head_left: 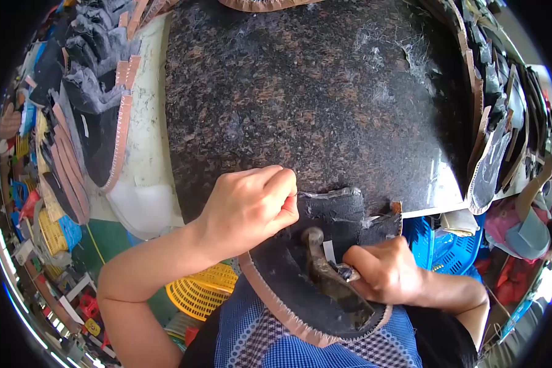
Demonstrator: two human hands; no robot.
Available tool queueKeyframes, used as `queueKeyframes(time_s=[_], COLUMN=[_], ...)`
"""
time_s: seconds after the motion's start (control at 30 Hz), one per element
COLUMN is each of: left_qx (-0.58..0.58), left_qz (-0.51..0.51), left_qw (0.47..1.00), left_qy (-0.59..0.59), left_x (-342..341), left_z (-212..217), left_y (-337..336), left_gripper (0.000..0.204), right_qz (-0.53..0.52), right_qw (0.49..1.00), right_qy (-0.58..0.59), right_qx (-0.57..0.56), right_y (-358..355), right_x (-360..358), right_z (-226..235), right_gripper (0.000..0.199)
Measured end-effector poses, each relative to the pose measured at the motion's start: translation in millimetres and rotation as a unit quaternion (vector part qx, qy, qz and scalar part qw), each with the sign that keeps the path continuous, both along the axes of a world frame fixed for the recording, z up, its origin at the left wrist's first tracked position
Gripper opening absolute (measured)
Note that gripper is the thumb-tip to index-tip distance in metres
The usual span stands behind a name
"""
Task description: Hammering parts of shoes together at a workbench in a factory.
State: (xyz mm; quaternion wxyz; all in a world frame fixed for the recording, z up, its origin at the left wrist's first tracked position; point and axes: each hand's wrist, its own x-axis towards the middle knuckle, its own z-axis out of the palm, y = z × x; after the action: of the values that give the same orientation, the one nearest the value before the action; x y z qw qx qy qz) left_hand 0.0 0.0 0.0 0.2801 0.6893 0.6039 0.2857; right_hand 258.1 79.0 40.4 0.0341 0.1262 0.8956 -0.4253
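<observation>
A black shoe-like piece [276, 270] with a tan, zigzag-stitched rim lies over my lap and against the table's near edge. My left hand [254, 205] is closed in a fist-like pinch at the far left corner of its black flap [334, 205]; what the fingers hold is hidden. Across the piece rests a worn metal hand tool [319, 264] with a rounded knob at its far end. My right hand [389, 270] is closed around the right side of this tool, its thumb toward the left.
The dark speckled tabletop [270, 104] has loose fibres at its far right. Similar black stitched pieces [101, 144] are stacked at left, and more [487, 159] line the right edge. A yellow basket [199, 291] and a blue basket [438, 245] stand below table level.
</observation>
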Motion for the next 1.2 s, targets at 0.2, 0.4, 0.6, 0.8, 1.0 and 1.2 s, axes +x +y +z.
queueKeyframes(time_s=[0.2, 0.4, 0.6, 0.8, 1.0, 1.2], left_qx=[0.158, 0.220, 0.248, 0.241, 0.221, 0.205], left_qz=[0.015, -0.038, -0.037, -0.038, 0.004, 0.060], left_qw=[0.984, 0.965, 0.960, 0.954, 0.965, 0.977], left_qy=[0.078, 0.138, 0.125, 0.173, 0.139, 0.025], left_x=[4, -6, -5, -1, 1, 5], left_z=[-17, -20, -24, -17, -18, -26], left_y=[-15, -18, -20, -24, -25, -28], left_gripper=[0.024, 0.031, 0.033, 0.031, 0.031, 0.030], right_qz=[-0.071, -0.095, -0.098, -0.049, -0.017, -0.065], right_qw=[0.992, 0.993, 0.986, 0.993, 0.997, 0.996], right_qy=[-0.013, -0.065, -0.133, -0.105, -0.072, -0.040], right_qx=[-0.101, 0.014, -0.017, 0.035, 0.019, -0.039], right_y=[11, 28, 37, 47, 46, 48], right_x=[6, -10, -12, -37, -39, -33], right_z=[10, 16, 25, 28, 24, 11], right_gripper=[0.020, 0.021, 0.024, 0.019, 0.020, 0.020])
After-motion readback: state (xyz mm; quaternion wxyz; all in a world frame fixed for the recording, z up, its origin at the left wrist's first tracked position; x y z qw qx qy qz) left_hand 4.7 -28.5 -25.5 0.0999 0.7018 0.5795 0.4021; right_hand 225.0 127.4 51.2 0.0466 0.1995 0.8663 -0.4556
